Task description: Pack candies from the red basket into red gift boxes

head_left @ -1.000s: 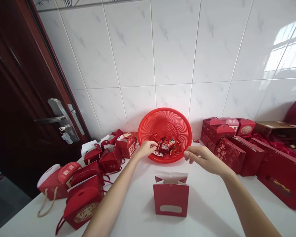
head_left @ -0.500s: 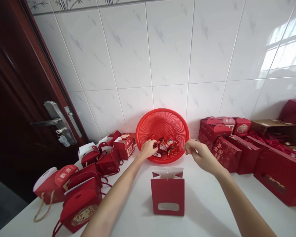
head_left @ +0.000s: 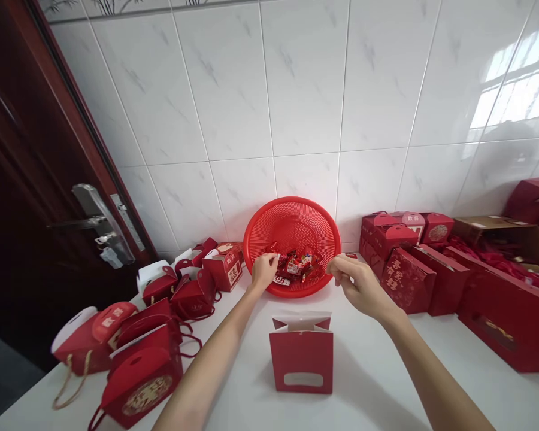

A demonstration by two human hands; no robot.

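A red plastic colander [head_left: 291, 209] leans against the tiled wall, its open side towards me. Several wrapped candies [head_left: 299, 263], mostly red, lie in its lower part. At the colander's front left rim, my left hand [head_left: 264, 273] has its fingers pinched together beside the candies; whatever they hold is too small to name. Over the right rim, my right hand [head_left: 356, 282] is closed in a pinch, and I cannot make out anything in it. Between my forearms a red gift box [head_left: 302, 353] stands upright on the white table, open at the top, with an oblong window low in front.
Several red gift boxes [head_left: 193, 296] with cord handles crowd the table's left side. More red boxes [head_left: 411, 278] stand at the right, near a large red box [head_left: 505, 323] and an open brown carton [head_left: 489, 224]. A dark door [head_left: 31, 179] with a metal handle is at the left.
My left hand has drawn back slightly to the left from the candies, its fingers closed. My right hand stays at the right rim. The view has shifted slightly.
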